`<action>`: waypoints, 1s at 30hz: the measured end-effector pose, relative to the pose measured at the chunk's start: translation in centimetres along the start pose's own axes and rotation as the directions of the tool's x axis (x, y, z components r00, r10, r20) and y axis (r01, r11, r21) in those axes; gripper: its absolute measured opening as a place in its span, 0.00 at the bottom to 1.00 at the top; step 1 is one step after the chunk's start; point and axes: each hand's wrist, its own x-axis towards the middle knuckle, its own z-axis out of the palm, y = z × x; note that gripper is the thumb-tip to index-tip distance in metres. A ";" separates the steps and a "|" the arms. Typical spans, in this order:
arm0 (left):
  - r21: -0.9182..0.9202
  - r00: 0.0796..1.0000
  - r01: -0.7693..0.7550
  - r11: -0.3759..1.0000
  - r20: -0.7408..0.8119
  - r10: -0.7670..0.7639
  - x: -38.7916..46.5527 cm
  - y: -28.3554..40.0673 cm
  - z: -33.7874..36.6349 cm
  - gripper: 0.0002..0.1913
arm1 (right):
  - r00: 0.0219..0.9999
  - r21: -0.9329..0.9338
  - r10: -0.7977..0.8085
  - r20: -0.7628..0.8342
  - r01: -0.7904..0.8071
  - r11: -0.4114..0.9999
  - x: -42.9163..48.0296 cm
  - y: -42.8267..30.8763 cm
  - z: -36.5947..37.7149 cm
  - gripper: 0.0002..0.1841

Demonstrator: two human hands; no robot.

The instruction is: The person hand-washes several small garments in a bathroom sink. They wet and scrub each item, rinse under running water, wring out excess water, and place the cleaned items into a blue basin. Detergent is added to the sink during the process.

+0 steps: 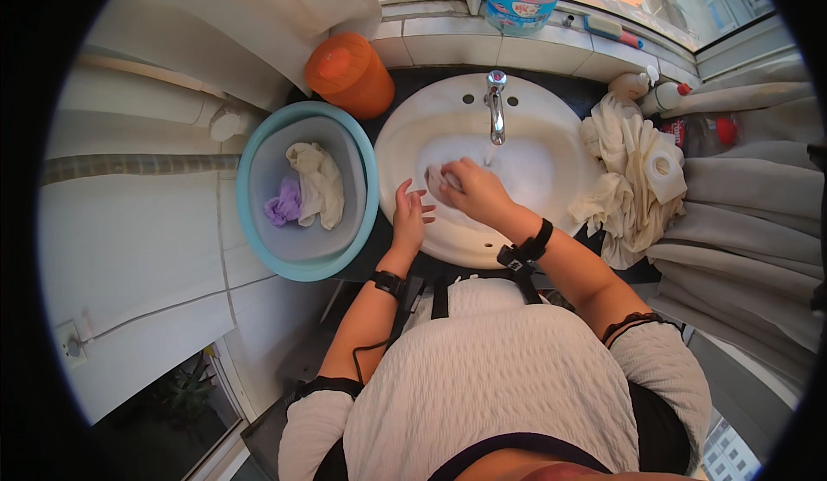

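My right hand (477, 189) grips a small, pale, bunched cloth (437, 182) over the left side of a white washbasin (400, 113). White suds (523, 164) cover the water in the bowl. My left hand (408, 215) is at the basin's front left rim, fingers spread and holding nothing. Above the bowl stands a chrome tap (496, 109), with what looks like a thin stream of water below its spout. To the left, a grey basin (271, 158) nested in a light-blue basin (244, 216) contains a cream cloth (323, 184) and a purple cloth (284, 203).
An orange lidded container (362, 80) stands behind the nested basins. Cream fabric (636, 177) is heaped on the basin's right edge, near pump and cap bottles (659, 98). A blue-labelled jug (524, 3) and a brush (610, 29) rest on the window ledge. Grey curtains (743, 222) hang at right.
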 end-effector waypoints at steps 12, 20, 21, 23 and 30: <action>0.575 0.831 -0.543 0.613 0.262 0.490 -0.1 -3.0 -1.8 0.12 | 0.890 -0.663 -0.200 -0.409 -0.139 0.736 18.6 6.3 6.8 0.19; 0.556 0.821 -0.565 0.609 0.313 0.476 0.0 -3.2 -2.2 0.12 | 0.901 -0.838 -0.105 -0.420 -0.341 0.425 16.9 9.5 6.4 0.24; 0.550 0.816 -0.574 0.607 0.317 0.484 0.0 -3.2 -2.3 0.11 | 0.863 -0.805 -0.155 -0.481 -0.365 0.467 17.0 9.5 6.4 0.25; 0.553 0.797 -0.597 0.582 0.328 0.507 0.2 -3.2 -2.3 0.11 | 0.841 -0.723 -0.064 -0.538 -0.421 0.547 17.5 9.1 7.0 0.29; 0.611 0.800 -0.586 0.532 0.334 0.499 0.2 -3.8 -2.1 0.11 | 0.887 -0.499 -0.202 -0.415 -0.037 0.866 17.3 6.0 10.8 0.25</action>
